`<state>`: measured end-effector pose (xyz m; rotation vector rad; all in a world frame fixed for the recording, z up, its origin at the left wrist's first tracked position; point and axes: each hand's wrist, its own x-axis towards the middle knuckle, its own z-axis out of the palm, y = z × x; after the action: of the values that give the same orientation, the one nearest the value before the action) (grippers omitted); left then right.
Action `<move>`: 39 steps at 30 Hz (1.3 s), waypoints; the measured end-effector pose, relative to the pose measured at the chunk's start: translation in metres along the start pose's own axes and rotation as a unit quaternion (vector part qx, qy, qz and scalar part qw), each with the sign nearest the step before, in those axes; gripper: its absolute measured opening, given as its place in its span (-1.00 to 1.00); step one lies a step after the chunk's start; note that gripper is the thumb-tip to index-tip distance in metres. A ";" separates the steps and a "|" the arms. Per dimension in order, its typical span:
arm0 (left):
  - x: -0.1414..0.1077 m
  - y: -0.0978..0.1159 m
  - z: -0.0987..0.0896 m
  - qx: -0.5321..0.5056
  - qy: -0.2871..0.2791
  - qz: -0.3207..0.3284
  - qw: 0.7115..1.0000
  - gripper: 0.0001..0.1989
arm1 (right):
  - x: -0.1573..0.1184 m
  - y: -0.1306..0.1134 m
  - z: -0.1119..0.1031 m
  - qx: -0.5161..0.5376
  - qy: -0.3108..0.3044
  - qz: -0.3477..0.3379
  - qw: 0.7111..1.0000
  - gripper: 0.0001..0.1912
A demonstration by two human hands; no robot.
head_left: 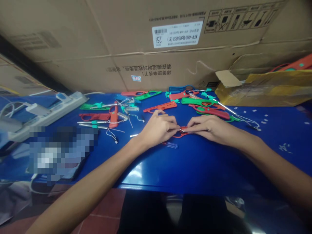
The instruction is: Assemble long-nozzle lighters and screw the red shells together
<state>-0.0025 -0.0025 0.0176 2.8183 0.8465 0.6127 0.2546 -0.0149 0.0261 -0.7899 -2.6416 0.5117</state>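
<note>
My left hand (162,127) and my right hand (207,127) meet over a red plastic casing (183,131) low on the blue table. The fingers of both are pinched at the casing, with a thin pale wire or rod between them. Its ends are hidden by the fingertips. A screwdriver with a clear handle (171,145) lies just below my left hand. Beyond my hands, an orange-red casing half (161,106) rests on the table.
Red, green and blue casings with metal rods (104,123) lie at the left and along the back. A white power strip (48,115) and a pixelated dark item stand left. At back right sits a taped yellow-brown box (275,89); cardboard (85,42) walls the back.
</note>
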 end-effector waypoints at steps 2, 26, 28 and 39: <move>0.002 0.003 0.002 -0.025 0.005 -0.033 0.999 -0.88 | 0.001 -0.002 -0.001 -0.012 -0.003 -0.002 1.000 -0.67; 0.002 0.002 0.010 -0.023 0.016 -0.073 0.997 -0.85 | 0.002 -0.017 0.002 -0.162 -0.004 0.006 0.987 -0.64; 0.002 0.002 0.010 -0.022 0.016 -0.070 0.997 -0.85 | 0.002 -0.019 0.003 -0.195 0.006 -0.004 0.981 -0.64; 0.004 0.003 -0.005 -0.019 -0.057 -0.063 0.996 -0.78 | 0.002 -0.017 0.005 -0.225 0.018 -0.027 0.974 -0.58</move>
<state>-0.0005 -0.0025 0.0239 2.7109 0.9715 0.4398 0.2434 -0.0282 0.0295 -0.8367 -2.7703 -0.1266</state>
